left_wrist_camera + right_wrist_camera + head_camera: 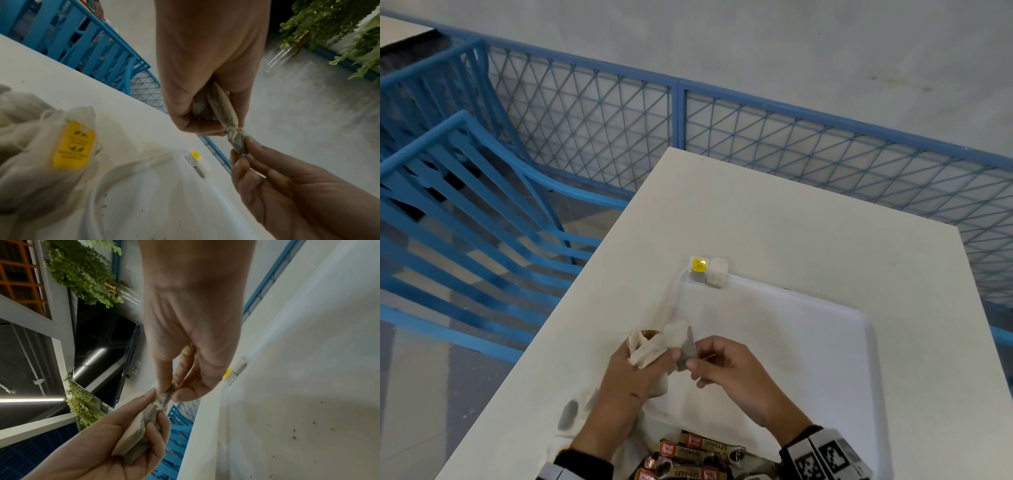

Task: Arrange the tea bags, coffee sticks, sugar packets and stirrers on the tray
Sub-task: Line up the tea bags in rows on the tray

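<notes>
My left hand [650, 356] grips a bunch of pale tea bags [645, 344] above the near left edge of the white tray [791, 318]. My right hand [697, 368] pinches the end of one grey tea bag [685, 356] from that bunch. The left wrist view shows the bunch [218, 110] in the left hand's fist and the pinched tea bag [238, 144] between the right hand's thumb and fingers [248, 146]. Two tea bags [709, 272], one with a yellow tag, stand in the tray's far left corner. Brown coffee sticks [698, 459] lie at the tray's near edge.
More loose tea bags [571, 414] lie on the white table [825, 240] left of my left wrist, one with a yellow tag [72, 146]. A blue chair [465, 205] stands left of the table and a blue mesh fence [791, 144] runs behind it.
</notes>
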{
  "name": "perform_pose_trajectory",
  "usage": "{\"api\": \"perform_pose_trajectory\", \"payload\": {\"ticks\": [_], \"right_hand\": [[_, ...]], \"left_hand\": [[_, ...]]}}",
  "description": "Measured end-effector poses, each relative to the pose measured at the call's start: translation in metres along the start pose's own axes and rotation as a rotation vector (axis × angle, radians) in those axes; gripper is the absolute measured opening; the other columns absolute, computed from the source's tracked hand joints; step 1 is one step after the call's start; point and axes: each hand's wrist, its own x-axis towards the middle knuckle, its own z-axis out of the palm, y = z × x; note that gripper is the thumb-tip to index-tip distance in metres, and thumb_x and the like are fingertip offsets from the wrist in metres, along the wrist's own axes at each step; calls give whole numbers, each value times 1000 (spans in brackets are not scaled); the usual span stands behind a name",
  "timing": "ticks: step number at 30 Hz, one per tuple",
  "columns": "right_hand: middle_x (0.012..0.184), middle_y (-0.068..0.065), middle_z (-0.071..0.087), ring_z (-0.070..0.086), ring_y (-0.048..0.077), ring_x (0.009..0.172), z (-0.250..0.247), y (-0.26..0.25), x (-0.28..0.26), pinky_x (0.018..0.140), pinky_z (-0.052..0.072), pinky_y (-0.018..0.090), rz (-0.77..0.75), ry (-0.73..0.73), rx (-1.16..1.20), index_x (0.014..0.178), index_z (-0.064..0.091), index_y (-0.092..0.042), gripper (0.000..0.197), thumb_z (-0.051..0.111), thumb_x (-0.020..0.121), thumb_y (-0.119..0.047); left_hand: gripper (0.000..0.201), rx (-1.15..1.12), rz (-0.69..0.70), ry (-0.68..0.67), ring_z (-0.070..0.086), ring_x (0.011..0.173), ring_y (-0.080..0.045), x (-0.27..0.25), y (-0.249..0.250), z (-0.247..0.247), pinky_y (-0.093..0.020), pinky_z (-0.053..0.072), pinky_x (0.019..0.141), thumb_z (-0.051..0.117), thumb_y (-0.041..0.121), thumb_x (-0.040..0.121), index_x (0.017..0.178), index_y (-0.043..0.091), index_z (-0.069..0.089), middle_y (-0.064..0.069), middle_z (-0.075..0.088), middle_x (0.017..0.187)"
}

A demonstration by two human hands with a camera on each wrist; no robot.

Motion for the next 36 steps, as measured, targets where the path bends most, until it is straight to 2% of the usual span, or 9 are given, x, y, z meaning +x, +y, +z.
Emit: {"api": "perform_pose_trajectory", "payload": {"ticks": [4,8,13,17,20,23,27,33,36], "right_hand": [[81,6,67,65,14,74,-1,5,23,72,54,20,45,128,160,93,67,-1,10,65,83,-2],[81,15,63,63,21,68,-11,10,57,67,58,21,124,309,361,86,61,4,6,58,84,9],[70,9,61,57,19,58,-22,14,99,56,51,25,133,505,104,74,56,-9,17,67,80,2],[65,4,59,54,13,53,-23,15,120,46,47,18,113,553,-28,73,57,-12,17,69,79,-3],[63,2,58,52,11,52,-21,14,129,41,45,15,108,579,-80,83,60,-8,11,70,79,-6],[67,3,60,53,15,54,-19,17,139,49,50,25,113,612,-136,81,62,-12,11,72,77,-11],[74,4,62,57,22,71,-17,21,147,77,53,43,86,649,-189,67,53,-24,25,76,72,-16],[78,3,62,60,23,76,-24,23,145,78,51,36,29,691,-211,74,50,-18,26,77,72,-18],[73,0,60,58,17,68,-26,19,130,66,49,29,28,624,-235,70,50,-21,24,73,77,-24]], "left_hand": [[44,-48,-52,22,61,75,-16,0,0,-7,-32,51,69,78,41,68,90,6,66,-6,66,77],[27,-170,-127,40,62,76,-16,-1,-1,-16,-30,50,72,62,30,82,86,3,64,-9,64,78],[18,-279,-203,47,63,81,-22,2,-4,-24,-33,49,78,59,7,77,86,-8,62,-20,61,82],[40,-270,-234,64,62,84,-27,5,-11,-28,-35,48,81,57,13,64,96,-10,62,-21,63,84],[23,-253,-223,67,61,85,-31,5,-14,-29,-37,48,79,60,11,69,86,-1,67,-20,66,80],[14,-260,-235,52,64,84,-31,5,-15,-29,-31,54,69,52,1,86,96,-2,61,-18,66,80],[16,-261,-235,39,67,76,-26,5,-14,-29,-23,54,59,46,-1,90,102,-3,57,-15,67,78],[26,-287,-229,-5,70,79,-25,5,-13,-27,-20,54,59,50,4,90,113,-8,54,-18,66,91],[28,-286,-229,-2,70,83,-28,5,-12,-25,-22,56,64,53,6,88,114,-3,54,-17,69,91]]}}
